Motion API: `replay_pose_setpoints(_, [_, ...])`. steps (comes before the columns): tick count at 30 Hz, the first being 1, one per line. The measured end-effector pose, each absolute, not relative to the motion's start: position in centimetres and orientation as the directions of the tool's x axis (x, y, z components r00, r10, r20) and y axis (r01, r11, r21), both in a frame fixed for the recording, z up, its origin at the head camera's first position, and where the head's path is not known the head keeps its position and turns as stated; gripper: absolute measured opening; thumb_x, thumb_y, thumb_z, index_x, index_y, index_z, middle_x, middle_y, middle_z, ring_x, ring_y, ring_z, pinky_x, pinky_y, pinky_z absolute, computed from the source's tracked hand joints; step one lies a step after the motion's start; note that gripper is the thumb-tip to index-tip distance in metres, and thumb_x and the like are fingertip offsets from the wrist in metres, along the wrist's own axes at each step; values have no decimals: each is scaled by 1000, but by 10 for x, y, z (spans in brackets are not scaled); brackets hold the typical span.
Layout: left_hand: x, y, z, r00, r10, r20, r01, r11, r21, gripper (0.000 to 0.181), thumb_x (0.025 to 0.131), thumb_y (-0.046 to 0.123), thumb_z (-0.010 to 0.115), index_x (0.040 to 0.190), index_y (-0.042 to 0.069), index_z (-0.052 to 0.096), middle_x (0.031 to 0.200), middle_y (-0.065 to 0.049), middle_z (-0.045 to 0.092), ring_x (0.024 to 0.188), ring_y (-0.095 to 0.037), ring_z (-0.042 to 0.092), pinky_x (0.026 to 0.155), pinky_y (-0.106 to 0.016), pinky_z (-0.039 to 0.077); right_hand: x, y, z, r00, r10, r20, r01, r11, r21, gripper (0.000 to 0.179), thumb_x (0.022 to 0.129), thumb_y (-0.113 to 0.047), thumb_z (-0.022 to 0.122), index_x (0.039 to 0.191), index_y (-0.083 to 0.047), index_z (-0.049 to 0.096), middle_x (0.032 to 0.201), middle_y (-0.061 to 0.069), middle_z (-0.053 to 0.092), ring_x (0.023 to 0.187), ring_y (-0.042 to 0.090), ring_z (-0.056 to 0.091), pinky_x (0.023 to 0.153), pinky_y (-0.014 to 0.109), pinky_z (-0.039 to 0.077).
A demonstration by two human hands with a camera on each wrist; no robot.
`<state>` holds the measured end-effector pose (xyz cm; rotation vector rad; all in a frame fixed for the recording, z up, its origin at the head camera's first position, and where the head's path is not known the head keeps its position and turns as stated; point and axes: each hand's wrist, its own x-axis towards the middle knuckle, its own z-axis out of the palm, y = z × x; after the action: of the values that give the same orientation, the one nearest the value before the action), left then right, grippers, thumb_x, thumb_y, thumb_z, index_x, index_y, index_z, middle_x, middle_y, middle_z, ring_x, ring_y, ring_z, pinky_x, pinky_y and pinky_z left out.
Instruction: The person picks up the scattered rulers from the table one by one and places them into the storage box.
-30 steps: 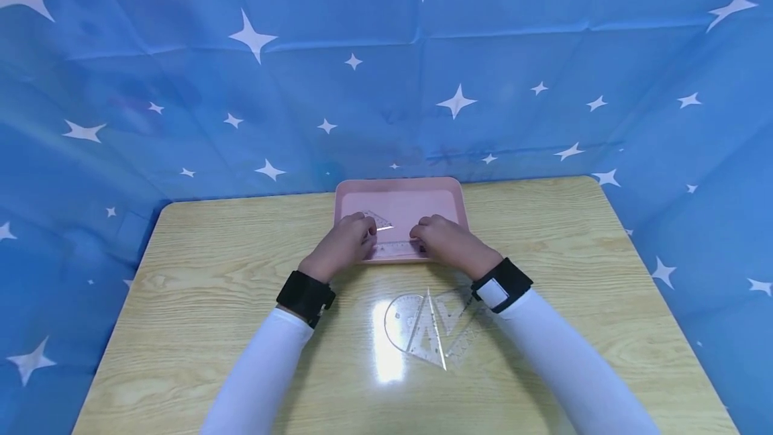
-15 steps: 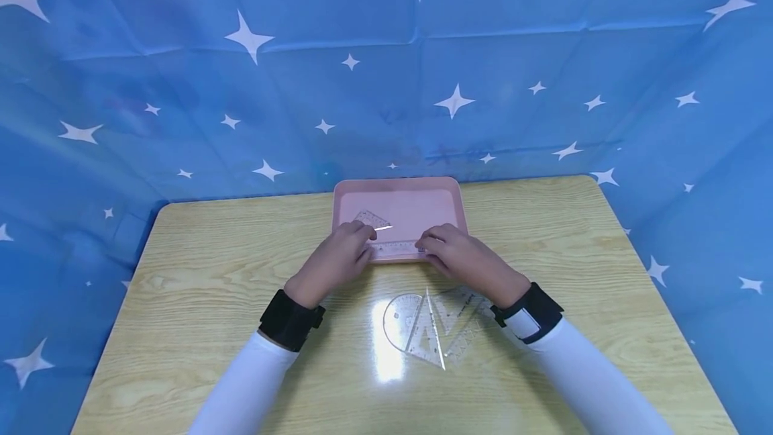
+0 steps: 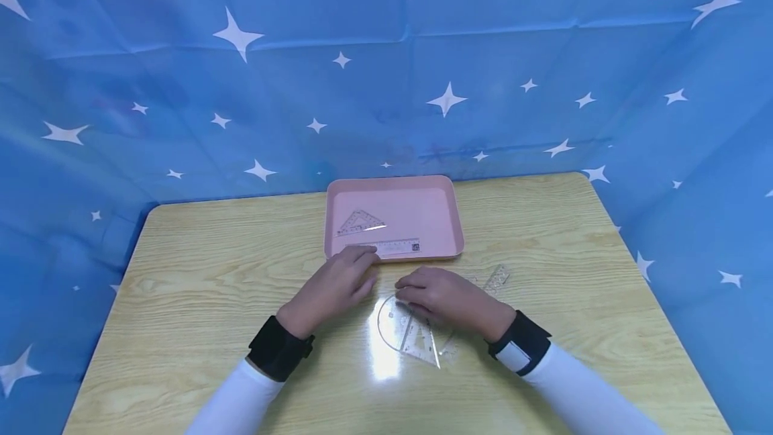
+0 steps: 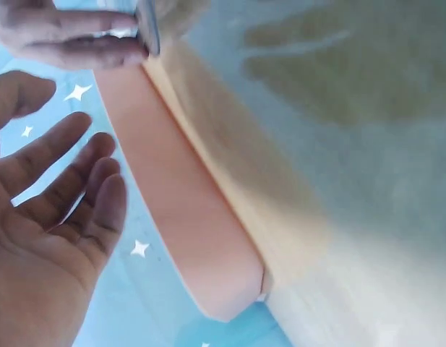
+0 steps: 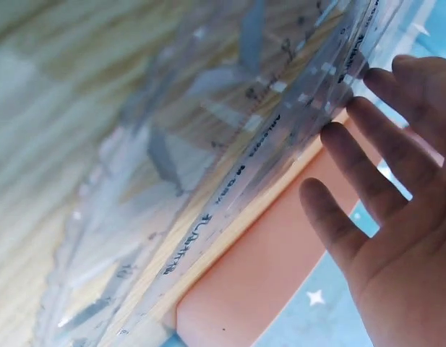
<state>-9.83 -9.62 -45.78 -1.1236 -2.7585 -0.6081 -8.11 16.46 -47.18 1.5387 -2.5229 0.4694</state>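
Observation:
A pink tray holds a clear set square and a clear ruler lying along its front side. My left hand hovers at the tray's front left, fingertips overlapping the ruler's left end in the head view; the left wrist view shows loosely spread fingers holding nothing. In front of the tray my right hand is over a pile of clear drawing pieces, among them a round protractor and a set square. Its fairly straight fingers reach the edge of a clear printed piece.
A light wooden table carries everything. A blue curtain with white stars hangs behind and at both sides. One clear strip of the pile sticks out beyond my right hand.
My right hand has left the ruler in the tray and come back toward me onto the clear pile. The left hand has drawn back slightly, uncovering the set square in the tray.

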Motion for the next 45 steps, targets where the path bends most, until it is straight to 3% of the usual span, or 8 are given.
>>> replay_pose_setpoints(5, [-92,-100,-466,-675,661,329,738,604,299,31,94,13,72,123,0,68,130,-15,66,122,-29,62,105,-40,52,-74,161,-480,-446,-878,171,-892,421,-165,24,97,-20,73,120,-15,76,127,1,73,118,17,67,102,33,54])
replay_pose_setpoints(11, [-81,-99,-474,-643,658,392,766,562,311,19,90,12,74,107,6,71,110,-5,65,103,-21,59,90,-33,54,-69,160,-481,-487,-872,55,-870,479,-113,26,101,-26,66,125,-21,75,137,-2,67,124,17,63,106,36,52])
replay_pose_setpoints(16, [-69,-96,-482,-666,678,311,744,571,346,21,89,19,76,106,7,72,108,-4,65,101,-19,58,88,-32,54,-67,159,-482,-511,-858,44,-859,509,-59,30,102,-25,64,131,-20,71,140,0,65,124,18,63,103,36,53])
replay_pose_setpoints(22, [-59,-92,-488,-704,691,162,689,610,393,45,87,34,80,118,2,69,121,-9,65,109,-22,57,97,-36,52,-65,157,-485,-537,-843,37,-843,533,-73,34,103,-23,63,136,-17,68,140,2,63,124,19,61,104,34,53])
replay_pose_setpoints(30, [-53,-84,-490,-723,684,92,669,662,337,60,81,44,84,117,-1,67,120,-11,61,102,-24,54,92,-36,51,-67,153,-487,-542,-839,49,-840,541,-34,38,99,-18,67,137,-15,66,137,5,64,122,20,61,103,34,53])
replay_pose_setpoints(38, [-49,-75,-489,-763,641,85,632,712,306,48,79,25,88,110,-1,62,101,-8,49,85,-21,44,74,-31,46,-68,148,-487,-576,-813,90,-818,571,-73,29,103,-22,63,129,-13,70,127,5,66,110,19,62,96,32,55])
replay_pose_setpoints(45, [-49,-71,-485,-776,626,73,611,720,329,41,80,14,86,108,-5,63,98,-9,48,84,-22,45,72,-30,46,-71,143,-484,-601,-796,77,-799,594,-97,30,102,-19,64,131,-13,69,122,3,66,105,16,60,92,29,54])
